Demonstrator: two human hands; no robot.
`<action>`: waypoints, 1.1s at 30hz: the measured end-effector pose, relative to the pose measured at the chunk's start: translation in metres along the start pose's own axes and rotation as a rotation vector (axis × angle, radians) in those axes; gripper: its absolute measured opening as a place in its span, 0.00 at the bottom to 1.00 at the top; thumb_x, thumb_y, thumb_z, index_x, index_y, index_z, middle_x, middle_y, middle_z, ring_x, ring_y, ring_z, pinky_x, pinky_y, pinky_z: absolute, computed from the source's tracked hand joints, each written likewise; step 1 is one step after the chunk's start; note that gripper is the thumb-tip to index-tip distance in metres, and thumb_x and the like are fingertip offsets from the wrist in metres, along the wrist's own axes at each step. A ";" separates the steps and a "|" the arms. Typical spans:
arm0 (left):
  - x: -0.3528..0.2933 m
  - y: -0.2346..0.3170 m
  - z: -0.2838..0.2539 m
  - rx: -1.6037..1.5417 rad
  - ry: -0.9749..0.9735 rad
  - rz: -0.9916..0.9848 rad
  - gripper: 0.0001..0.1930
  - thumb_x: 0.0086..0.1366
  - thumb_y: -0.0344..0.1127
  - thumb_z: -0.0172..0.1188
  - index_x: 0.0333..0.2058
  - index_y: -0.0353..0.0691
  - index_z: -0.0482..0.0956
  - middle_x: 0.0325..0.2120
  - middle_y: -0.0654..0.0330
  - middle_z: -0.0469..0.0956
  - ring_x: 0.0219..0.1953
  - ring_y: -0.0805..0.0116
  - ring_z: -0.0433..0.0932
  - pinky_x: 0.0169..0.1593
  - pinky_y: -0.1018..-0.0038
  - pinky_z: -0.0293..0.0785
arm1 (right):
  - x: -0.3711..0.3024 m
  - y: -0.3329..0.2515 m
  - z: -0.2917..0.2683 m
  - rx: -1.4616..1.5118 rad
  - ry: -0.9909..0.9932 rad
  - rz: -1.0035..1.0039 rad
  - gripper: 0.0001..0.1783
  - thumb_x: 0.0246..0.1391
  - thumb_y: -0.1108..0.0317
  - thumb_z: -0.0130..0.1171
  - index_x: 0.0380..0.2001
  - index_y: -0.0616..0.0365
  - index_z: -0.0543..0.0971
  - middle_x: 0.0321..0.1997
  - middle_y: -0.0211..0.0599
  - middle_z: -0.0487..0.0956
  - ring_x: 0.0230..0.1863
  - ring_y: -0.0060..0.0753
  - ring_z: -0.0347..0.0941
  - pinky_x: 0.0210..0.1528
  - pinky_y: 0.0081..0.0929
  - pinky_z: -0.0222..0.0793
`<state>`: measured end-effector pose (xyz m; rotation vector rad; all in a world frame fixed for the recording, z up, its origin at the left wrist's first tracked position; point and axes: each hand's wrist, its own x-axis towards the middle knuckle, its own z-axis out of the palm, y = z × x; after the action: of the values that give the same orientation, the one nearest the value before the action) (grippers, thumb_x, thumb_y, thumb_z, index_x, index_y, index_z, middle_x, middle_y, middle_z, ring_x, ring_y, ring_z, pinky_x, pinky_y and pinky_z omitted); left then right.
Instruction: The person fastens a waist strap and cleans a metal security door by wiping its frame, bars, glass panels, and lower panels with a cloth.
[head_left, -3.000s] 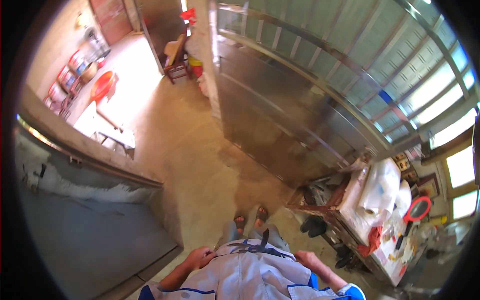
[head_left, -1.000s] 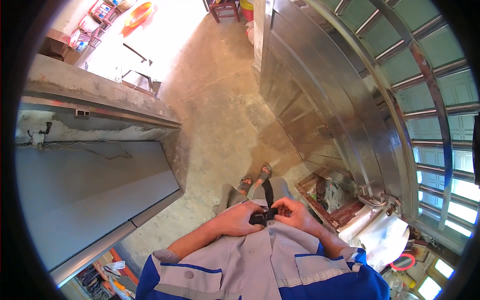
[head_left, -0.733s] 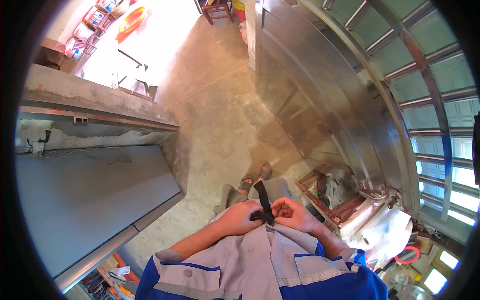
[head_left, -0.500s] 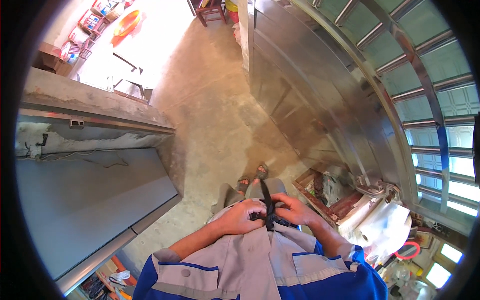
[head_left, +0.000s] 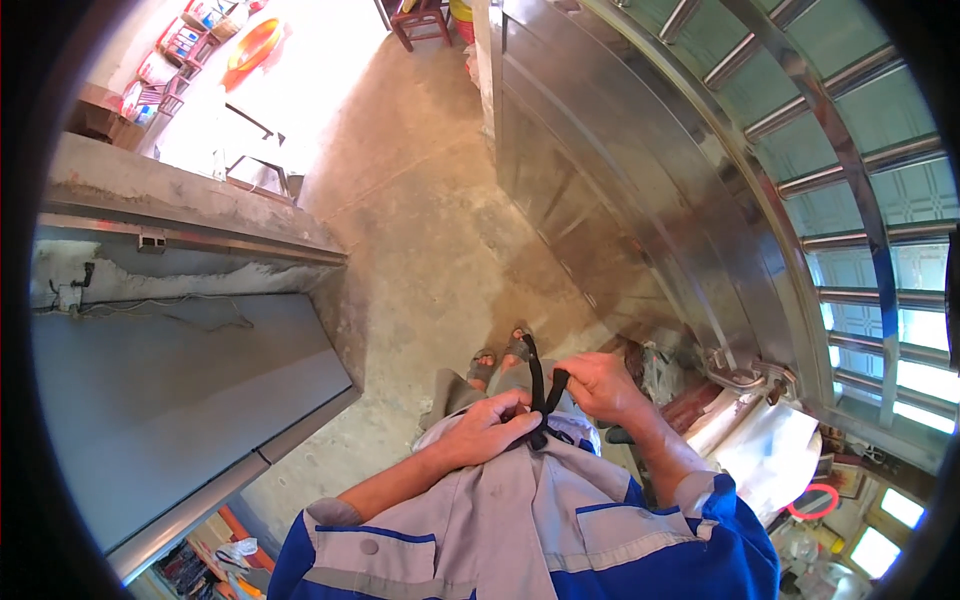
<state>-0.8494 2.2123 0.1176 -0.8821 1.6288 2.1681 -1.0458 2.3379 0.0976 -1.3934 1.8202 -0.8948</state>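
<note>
A black strap [head_left: 537,378] rises in a loop or loose end from a gathered knot at my waist, over the front of a grey and blue work jacket [head_left: 500,520]. My left hand [head_left: 488,428] is closed at the base of the strap, thumb pressed over the gathered part. Up and to the right, my right hand [head_left: 603,387] pinches another length of the same strap and pulls it away from the knot. How the lengths cross at the knot is partly hidden by my left fingers.
At left stands a large grey panel [head_left: 180,380] with a metal edge. A shiny metal door [head_left: 610,170] with a latch [head_left: 745,378] is at right. White rolled sheets [head_left: 765,450] lie below it. An orange basin [head_left: 255,45] sits in the bright area beyond the concrete floor [head_left: 420,200].
My right hand has moved up and to the right from the waist, drawing out a length of strap. The left hand stays near the knot, its thumb now over it.
</note>
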 end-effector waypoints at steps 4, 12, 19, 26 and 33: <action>0.009 -0.012 0.005 -0.095 0.046 -0.007 0.11 0.67 0.41 0.58 0.38 0.38 0.76 0.25 0.68 0.73 0.29 0.81 0.69 0.33 0.80 0.66 | 0.005 0.012 0.014 -0.211 0.129 -0.098 0.12 0.44 0.74 0.55 0.35 0.56 0.77 0.28 0.41 0.76 0.32 0.51 0.73 0.33 0.43 0.69; 0.013 -0.022 0.017 -0.360 0.158 0.039 0.08 0.69 0.35 0.55 0.37 0.36 0.75 0.29 0.62 0.79 0.32 0.77 0.77 0.37 0.79 0.73 | 0.014 0.029 0.020 -0.364 0.309 0.048 0.13 0.41 0.79 0.52 0.33 0.56 0.78 0.29 0.40 0.78 0.32 0.50 0.74 0.34 0.43 0.70; 0.016 -0.034 0.014 -0.333 0.294 0.108 0.08 0.70 0.35 0.54 0.38 0.37 0.74 0.30 0.64 0.76 0.30 0.77 0.76 0.38 0.78 0.74 | 0.009 0.019 0.016 0.027 0.115 0.102 0.11 0.50 0.77 0.54 0.38 0.59 0.79 0.34 0.42 0.81 0.33 0.41 0.79 0.37 0.32 0.73; 0.031 -0.020 0.014 -0.318 0.495 0.294 0.09 0.71 0.37 0.53 0.40 0.37 0.72 0.25 0.66 0.74 0.24 0.79 0.73 0.29 0.80 0.72 | -0.009 0.002 0.030 0.792 0.052 0.464 0.13 0.63 0.71 0.49 0.45 0.66 0.77 0.33 0.35 0.81 0.31 0.25 0.77 0.36 0.22 0.74; 0.039 -0.023 0.007 -0.702 0.608 0.076 0.07 0.70 0.40 0.54 0.38 0.45 0.71 0.22 0.65 0.73 0.15 0.76 0.68 0.21 0.79 0.66 | 0.007 -0.010 0.040 1.155 0.180 0.602 0.15 0.63 0.70 0.46 0.47 0.66 0.76 0.29 0.33 0.79 0.30 0.24 0.76 0.33 0.21 0.72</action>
<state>-0.8690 2.2213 0.0766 -1.8426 1.0727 2.7482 -1.0089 2.3246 0.0832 -0.0452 1.2703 -1.3900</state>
